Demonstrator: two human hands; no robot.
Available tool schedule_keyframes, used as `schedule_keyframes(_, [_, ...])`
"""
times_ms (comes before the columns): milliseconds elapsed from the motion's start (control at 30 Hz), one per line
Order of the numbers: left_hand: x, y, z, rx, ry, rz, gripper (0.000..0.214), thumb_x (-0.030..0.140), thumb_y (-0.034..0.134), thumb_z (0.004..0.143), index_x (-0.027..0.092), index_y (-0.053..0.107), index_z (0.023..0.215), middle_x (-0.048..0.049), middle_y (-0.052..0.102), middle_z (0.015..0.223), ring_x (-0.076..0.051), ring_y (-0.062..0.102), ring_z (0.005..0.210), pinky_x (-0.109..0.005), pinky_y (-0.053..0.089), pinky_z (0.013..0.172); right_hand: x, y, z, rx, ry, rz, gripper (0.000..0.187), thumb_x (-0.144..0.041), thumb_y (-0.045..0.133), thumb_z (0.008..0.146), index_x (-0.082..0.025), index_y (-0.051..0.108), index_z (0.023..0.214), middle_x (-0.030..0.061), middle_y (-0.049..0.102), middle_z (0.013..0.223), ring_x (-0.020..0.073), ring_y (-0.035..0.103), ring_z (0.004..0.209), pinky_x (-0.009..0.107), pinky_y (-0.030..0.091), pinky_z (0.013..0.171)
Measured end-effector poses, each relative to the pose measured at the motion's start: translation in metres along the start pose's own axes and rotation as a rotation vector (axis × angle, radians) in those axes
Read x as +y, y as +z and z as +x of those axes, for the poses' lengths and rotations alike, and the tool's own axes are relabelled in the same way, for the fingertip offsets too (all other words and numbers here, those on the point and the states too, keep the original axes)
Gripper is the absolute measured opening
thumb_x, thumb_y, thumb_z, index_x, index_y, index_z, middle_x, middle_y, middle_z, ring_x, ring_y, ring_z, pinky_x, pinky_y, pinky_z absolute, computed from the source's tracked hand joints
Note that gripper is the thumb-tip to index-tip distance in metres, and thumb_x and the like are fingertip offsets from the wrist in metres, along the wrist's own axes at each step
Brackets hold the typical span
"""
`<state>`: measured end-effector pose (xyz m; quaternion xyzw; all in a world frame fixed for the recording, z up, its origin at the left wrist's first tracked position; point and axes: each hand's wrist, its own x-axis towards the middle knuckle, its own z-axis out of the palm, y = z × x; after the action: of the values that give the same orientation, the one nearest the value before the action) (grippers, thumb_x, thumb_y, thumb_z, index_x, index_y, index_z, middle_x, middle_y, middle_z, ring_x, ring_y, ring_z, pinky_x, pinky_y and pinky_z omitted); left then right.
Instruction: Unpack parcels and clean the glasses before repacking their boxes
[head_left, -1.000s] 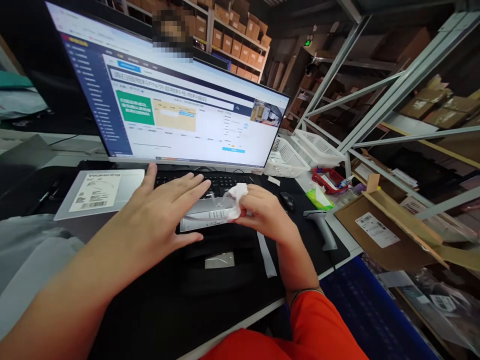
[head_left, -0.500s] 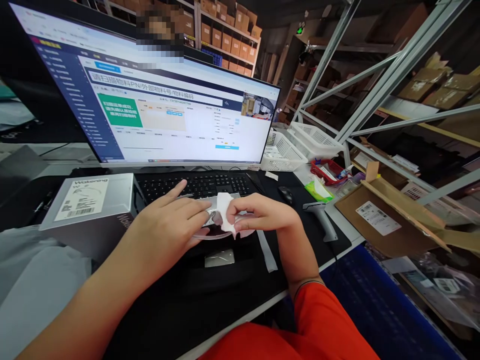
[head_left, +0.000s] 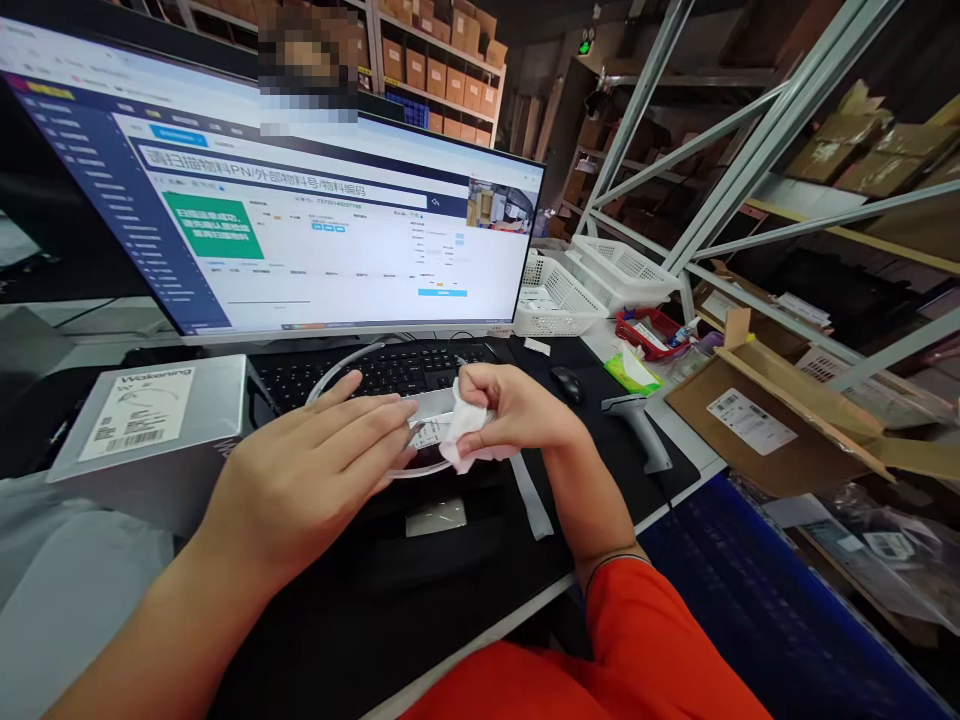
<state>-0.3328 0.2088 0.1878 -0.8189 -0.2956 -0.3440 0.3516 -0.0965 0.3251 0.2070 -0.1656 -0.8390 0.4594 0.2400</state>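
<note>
My left hand (head_left: 315,470) rests with its fingers stretched flat on a clear plastic packet (head_left: 424,432) that bears a small printed label, just in front of the black keyboard (head_left: 375,368). My right hand (head_left: 514,410) is closed around a crumpled white wipe (head_left: 461,432) and presses it on the packet's right end. A thin clear hoop (head_left: 337,368) curves from the packet up over the keyboard. A small shiny sachet (head_left: 435,518) lies on the black mat below the hands.
A wide monitor (head_left: 300,240) stands behind the keyboard. A grey labelled box (head_left: 142,420) sits at the left. To the right are a mouse (head_left: 564,384), a barcode scanner (head_left: 637,430), white baskets (head_left: 592,285), a cardboard box (head_left: 757,430) and metal shelving.
The packet has gone from flat to bowed, with its clear hoop now arching over the keyboard. My right hand has shifted the wipe slightly along it; the left hand stays pressed on it.
</note>
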Motion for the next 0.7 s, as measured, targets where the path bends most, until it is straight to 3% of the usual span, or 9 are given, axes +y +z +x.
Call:
schedule_keyframes(100, [0.006, 0.002, 0.002, -0.007, 0.021, 0.006, 0.015, 0.006, 0.073, 0.095, 0.008, 0.071, 0.11, -0.0141, 0.082, 0.113, -0.027, 0.079, 0.105, -0.049, 0.064, 0.112, -0.003, -0.002, -0.003, -0.067, -0.002, -0.032, 0.055, -0.034, 0.094, 0.072, -0.024, 0.04, 0.076, -0.0086, 0.042, 0.073, 0.0113, 0.038, 0.068, 0.025, 0.031, 0.064])
schedule_keyframes(167, [0.011, 0.003, 0.004, -0.014, 0.029, 0.022, 0.009, 0.005, 0.068, 0.098, 0.008, 0.072, 0.106, -0.0136, 0.082, 0.109, -0.025, 0.078, 0.103, -0.046, 0.065, 0.11, -0.01, 0.009, -0.005, -0.025, 0.011, -0.073, 0.043, -0.03, 0.092, 0.075, -0.023, 0.05, 0.084, -0.0074, 0.051, 0.079, 0.0126, 0.047, 0.073, 0.025, 0.037, 0.068])
schedule_keyframes(233, [0.013, 0.004, 0.005, -0.024, 0.014, 0.014, 0.011, 0.007, 0.064, 0.1, 0.01, 0.073, 0.105, -0.0123, 0.082, 0.109, -0.024, 0.078, 0.103, -0.044, 0.064, 0.11, -0.015, 0.02, -0.006, 0.054, 0.036, -0.109, 0.047, -0.034, 0.094, 0.075, -0.024, 0.057, 0.102, -0.005, 0.06, 0.091, 0.0148, 0.056, 0.079, 0.026, 0.044, 0.074])
schedule_keyframes(367, [0.01, 0.002, 0.002, -0.023, -0.004, 0.011, 0.014, 0.008, 0.064, 0.1, 0.013, 0.073, 0.109, -0.0124, 0.082, 0.117, -0.027, 0.079, 0.107, -0.047, 0.064, 0.113, -0.017, 0.03, -0.008, 0.413, 0.011, -0.37, 0.085, -0.056, 0.106, 0.058, -0.023, 0.056, 0.119, 0.0071, 0.063, 0.12, 0.0232, 0.063, 0.099, 0.036, 0.052, 0.088])
schedule_keyframes(433, [0.007, 0.001, 0.0, -0.012, -0.006, 0.009, 0.012, 0.009, 0.066, 0.1, 0.013, 0.073, 0.11, -0.0127, 0.082, 0.115, -0.028, 0.08, 0.107, -0.048, 0.064, 0.113, -0.015, 0.029, -0.009, 0.586, -0.038, -0.52, 0.081, -0.063, 0.104, 0.061, -0.022, 0.058, 0.113, 0.0081, 0.065, 0.115, 0.0241, 0.061, 0.099, 0.038, 0.051, 0.09])
schedule_keyframes(500, [0.005, 0.0, -0.001, -0.004, -0.017, -0.01, 0.011, 0.012, 0.068, 0.1, 0.013, 0.072, 0.11, -0.013, 0.082, 0.116, -0.028, 0.08, 0.108, -0.048, 0.063, 0.116, -0.013, 0.029, -0.011, 0.549, -0.12, -0.549, 0.059, -0.067, 0.093, 0.079, -0.022, 0.059, 0.098, 0.0032, 0.065, 0.095, 0.0201, 0.059, 0.086, 0.034, 0.047, 0.083])
schedule_keyframes(567, [0.003, -0.003, -0.001, 0.004, -0.024, -0.024, 0.01, 0.012, 0.067, 0.101, 0.013, 0.071, 0.11, -0.0133, 0.082, 0.116, -0.027, 0.08, 0.108, -0.048, 0.063, 0.116, -0.013, 0.028, -0.012, 0.379, -0.203, -0.469, 0.052, -0.067, 0.079, 0.095, -0.022, 0.056, 0.082, 0.0, 0.062, 0.078, 0.0163, 0.054, 0.074, 0.031, 0.043, 0.075])
schedule_keyframes(633, [0.002, -0.005, 0.0, 0.006, -0.029, -0.017, 0.011, 0.012, 0.067, 0.102, 0.013, 0.07, 0.112, -0.0123, 0.082, 0.114, -0.027, 0.081, 0.107, -0.049, 0.065, 0.113, -0.014, 0.025, -0.014, 0.237, -0.22, -0.324, 0.053, -0.067, 0.071, 0.101, -0.022, 0.056, 0.078, 0.0011, 0.066, 0.077, 0.0153, 0.056, 0.072, 0.03, 0.043, 0.072])
schedule_keyframes(700, [0.001, -0.007, 0.001, 0.009, -0.028, 0.0, 0.013, 0.012, 0.068, 0.101, 0.014, 0.07, 0.114, -0.0103, 0.082, 0.112, -0.026, 0.081, 0.105, -0.048, 0.066, 0.111, -0.017, 0.019, -0.017, 0.204, -0.157, -0.129, 0.048, -0.067, 0.068, 0.103, -0.021, 0.064, 0.091, 0.004, 0.072, 0.09, 0.0161, 0.063, 0.079, 0.028, 0.047, 0.074])
